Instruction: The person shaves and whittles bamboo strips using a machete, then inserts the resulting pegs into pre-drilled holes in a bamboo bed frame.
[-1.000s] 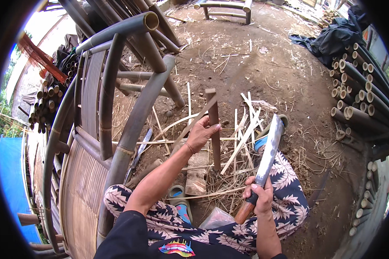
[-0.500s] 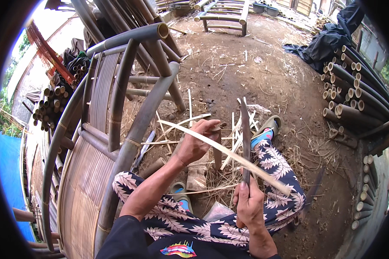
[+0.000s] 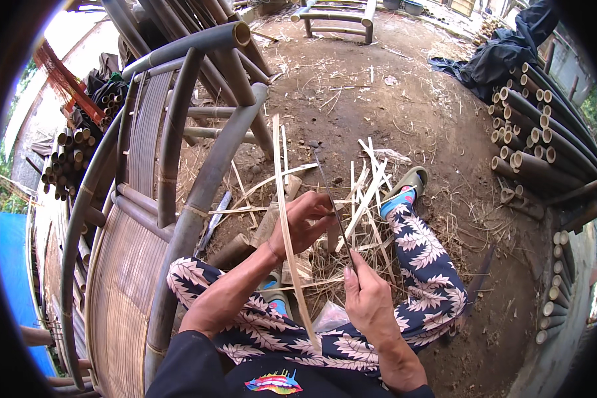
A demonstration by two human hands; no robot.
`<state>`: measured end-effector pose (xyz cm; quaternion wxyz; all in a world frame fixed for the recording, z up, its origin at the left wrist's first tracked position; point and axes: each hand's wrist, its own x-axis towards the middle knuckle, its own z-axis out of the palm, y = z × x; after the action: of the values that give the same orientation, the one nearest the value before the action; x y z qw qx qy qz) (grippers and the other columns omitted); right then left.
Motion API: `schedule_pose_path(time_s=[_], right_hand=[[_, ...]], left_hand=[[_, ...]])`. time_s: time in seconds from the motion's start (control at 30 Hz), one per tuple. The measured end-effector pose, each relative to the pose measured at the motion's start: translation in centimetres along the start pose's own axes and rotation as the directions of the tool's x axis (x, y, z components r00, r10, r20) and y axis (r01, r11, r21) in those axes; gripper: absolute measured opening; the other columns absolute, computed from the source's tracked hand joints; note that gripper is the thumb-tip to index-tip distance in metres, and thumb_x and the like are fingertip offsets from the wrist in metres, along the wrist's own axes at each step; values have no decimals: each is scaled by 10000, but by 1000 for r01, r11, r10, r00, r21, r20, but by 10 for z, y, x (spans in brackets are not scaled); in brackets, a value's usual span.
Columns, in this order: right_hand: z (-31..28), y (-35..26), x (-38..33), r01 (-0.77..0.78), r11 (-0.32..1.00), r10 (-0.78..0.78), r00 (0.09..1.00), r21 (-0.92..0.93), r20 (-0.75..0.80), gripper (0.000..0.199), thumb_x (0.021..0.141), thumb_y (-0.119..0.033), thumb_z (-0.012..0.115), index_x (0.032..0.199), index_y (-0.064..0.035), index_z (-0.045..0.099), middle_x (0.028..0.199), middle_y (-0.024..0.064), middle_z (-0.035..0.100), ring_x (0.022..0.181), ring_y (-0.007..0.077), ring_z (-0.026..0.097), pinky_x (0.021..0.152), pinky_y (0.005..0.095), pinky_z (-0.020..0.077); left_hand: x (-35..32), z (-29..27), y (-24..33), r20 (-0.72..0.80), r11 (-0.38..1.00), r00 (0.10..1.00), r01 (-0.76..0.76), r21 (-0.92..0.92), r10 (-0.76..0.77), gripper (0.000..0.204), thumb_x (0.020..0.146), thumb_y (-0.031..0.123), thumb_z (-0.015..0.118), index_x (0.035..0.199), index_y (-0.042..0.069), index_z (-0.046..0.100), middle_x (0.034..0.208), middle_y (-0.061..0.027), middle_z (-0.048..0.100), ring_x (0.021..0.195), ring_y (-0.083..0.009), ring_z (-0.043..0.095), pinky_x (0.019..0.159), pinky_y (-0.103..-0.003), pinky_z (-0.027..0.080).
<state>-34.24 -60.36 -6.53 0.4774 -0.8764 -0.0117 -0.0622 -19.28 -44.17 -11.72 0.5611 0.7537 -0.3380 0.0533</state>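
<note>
My left hand [image 3: 303,222] is closed, with a long pale bamboo strip [image 3: 287,249] running past its palm and wrist. The strip stands nearly lengthwise, its upper end free above the hand and its lower end over my patterned trousers. My right hand [image 3: 371,298] grips a long knife, its dark blade [image 3: 333,202] seen almost edge-on and slanting up to the left. The blade passes close to my left fingertips; whether it touches them or the strip, I cannot tell. The knife's handle is mostly hidden inside my right fist.
A bamboo chair [image 3: 196,205] stands close on my left. Cut strips [image 3: 365,199] and shavings litter the ground between my feet. Stacked bamboo poles [image 3: 527,142] lie at the right, with a dark tarp [image 3: 487,66] behind. A bamboo frame [image 3: 338,20] stands far ahead.
The strip has swung from a slant across both hands to nearly lengthwise. My right hand has moved left and slightly up, turning the knife so its blade leans left toward my left hand.
</note>
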Motion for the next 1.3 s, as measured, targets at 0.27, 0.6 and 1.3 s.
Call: schedule_pose_path(time_s=[0.27,0.6,1.3], right_hand=[[-2,0,-2,-52,998,50,998,39,37,344,986,-138,505,1246,86,534,1038,308,641,921,468,642,777,476,532],[-7,-7,15,-170,985,171,984,-22,43,284,988,-164,483,1157,46,573,871,314,635,825,497,622,720,526,495],[-23,25,42,-205,889,282,950,-409,137,337,1006,-236,435,978,61,591,848,307,663,810,452,668,717,524,530]], left_hand=[[1,-4,10,34,994,994,103,40,-104,375,854,62,729,1166,-4,533,971,-135,616,899,-253,703,742,-346,610],[121,-24,127,315,786,893,-438,438,322,414,963,406,525,1122,60,686,1183,-124,671,1204,-280,588,1122,-502,330],[129,27,-3,713,712,684,-423,560,-155,423,984,378,432,762,119,683,717,-125,667,725,-303,666,1049,-533,361]])
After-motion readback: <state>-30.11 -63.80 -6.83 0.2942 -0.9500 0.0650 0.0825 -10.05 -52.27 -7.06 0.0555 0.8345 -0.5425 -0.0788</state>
